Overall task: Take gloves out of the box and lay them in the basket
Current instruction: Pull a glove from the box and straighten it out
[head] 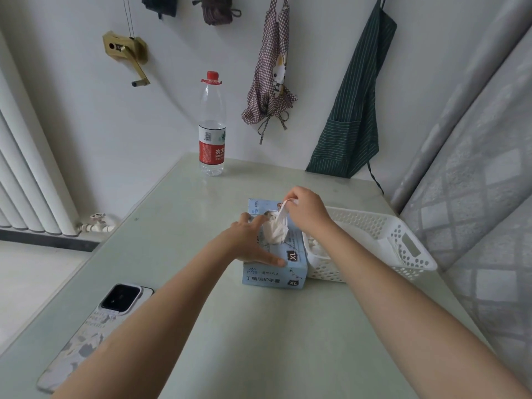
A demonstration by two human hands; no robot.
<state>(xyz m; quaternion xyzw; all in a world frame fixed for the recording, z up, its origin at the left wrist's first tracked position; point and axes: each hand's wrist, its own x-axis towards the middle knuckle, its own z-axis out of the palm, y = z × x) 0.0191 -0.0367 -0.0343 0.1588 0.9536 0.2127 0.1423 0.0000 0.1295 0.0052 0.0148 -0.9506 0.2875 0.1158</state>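
The right hand [308, 210] pinches a white glove [277, 228] between thumb and fingertips, the glove stretching down from the pinch into the opening of the blue glove box [290, 264], so it is only partly drawn out. The left hand [253, 240] lies on the box top with its fingers [275, 260] straight and spread, pressing the box to the table [230, 326], just left of the glove.

Judging by this, the task is midway: white gloves [315, 246] already lie in the white perforated basket [397, 237], which stands touching the box, to the right of the pinching fingers. How many lie there I cannot tell. This glove must yet come free and go over, and more likely remain inside.

Counted: one box, one basket, one glove in the fingers, one water bottle [212, 125] well beyond the fingers, one phone [95, 326] near the left forearm.
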